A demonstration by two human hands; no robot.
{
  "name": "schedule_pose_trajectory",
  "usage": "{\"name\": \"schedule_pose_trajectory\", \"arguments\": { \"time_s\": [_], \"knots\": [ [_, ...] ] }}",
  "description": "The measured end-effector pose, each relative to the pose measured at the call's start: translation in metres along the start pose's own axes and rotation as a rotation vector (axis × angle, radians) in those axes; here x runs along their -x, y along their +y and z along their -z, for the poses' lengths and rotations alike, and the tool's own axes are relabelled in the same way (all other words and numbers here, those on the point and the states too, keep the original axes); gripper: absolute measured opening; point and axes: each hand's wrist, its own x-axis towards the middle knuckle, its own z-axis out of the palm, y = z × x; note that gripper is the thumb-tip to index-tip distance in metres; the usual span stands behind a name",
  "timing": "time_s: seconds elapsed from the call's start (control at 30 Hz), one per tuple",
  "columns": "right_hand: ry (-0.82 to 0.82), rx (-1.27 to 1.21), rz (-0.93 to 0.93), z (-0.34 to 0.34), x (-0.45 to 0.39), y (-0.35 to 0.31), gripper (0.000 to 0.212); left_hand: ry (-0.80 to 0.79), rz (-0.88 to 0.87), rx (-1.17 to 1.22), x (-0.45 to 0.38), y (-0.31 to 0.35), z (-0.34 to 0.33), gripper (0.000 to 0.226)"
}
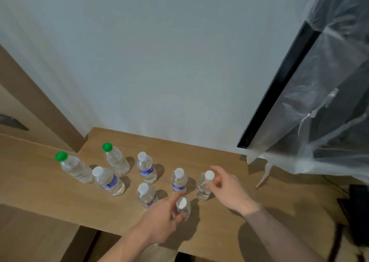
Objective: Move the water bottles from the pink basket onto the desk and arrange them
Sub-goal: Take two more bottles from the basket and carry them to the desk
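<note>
Eight bottles stood upright on the desk [219, 158] in loose rows; the left hand [161, 218] gripped the nearest bottle [183, 207] and the right hand [229, 188] pinched the red-labelled bottle [204, 186] – probably to straighten the rows – no pink basket in view

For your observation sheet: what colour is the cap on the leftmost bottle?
Green, on the leftmost bottle, clearest in the head view.

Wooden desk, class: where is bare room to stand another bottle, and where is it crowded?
Bare patches on the wooden desk: behind the clear plastic bottles toward the wall, and the near-left corner. Crowded: centre, where both hands hold white-capped bottles.
</note>
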Motion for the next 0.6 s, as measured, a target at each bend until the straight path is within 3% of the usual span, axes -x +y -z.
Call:
{"name": "schedule_pose_trajectory", "arguments": {
  "time_s": [0.13,0.37,0.6],
  "knots": [
    [0.005,-0.017,0.013,0.012,0.030,0.010,0.069,0.062,-0.024,-0.064,0.012,0.016,0.015,0.062],
    [-0.019,0.018,0.058,0.041,0.115,0.044,0.074,0.149,-0.153,-0.163,0.047,0.087,0.022,0.049],
    [0.067,0.048,-0.086,0.081,0.230,0.118,0.075,0.081,-0.338,-0.279,0.056,0.176,-0.038,0.053]
  ]
}}
